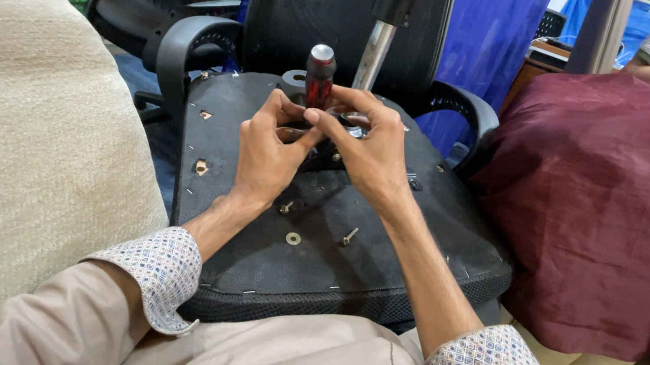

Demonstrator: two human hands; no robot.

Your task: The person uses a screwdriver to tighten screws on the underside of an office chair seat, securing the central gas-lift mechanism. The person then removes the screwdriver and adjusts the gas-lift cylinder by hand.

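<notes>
Together, both hands' fingers pinch small metal hardware beside a red-black screwdriver on the seat underside

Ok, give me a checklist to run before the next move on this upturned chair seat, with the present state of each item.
1. Screwdriver upright at the seat's middle: ok.
2. Left hand and right hand both at its base: ok.
3. Tip seated in a screw: cannot tell, fingers hide it.
4. Loose bolt and washer lying within reach: ok.
5. Seat underside steady across the lap: cannot tell.
</notes>
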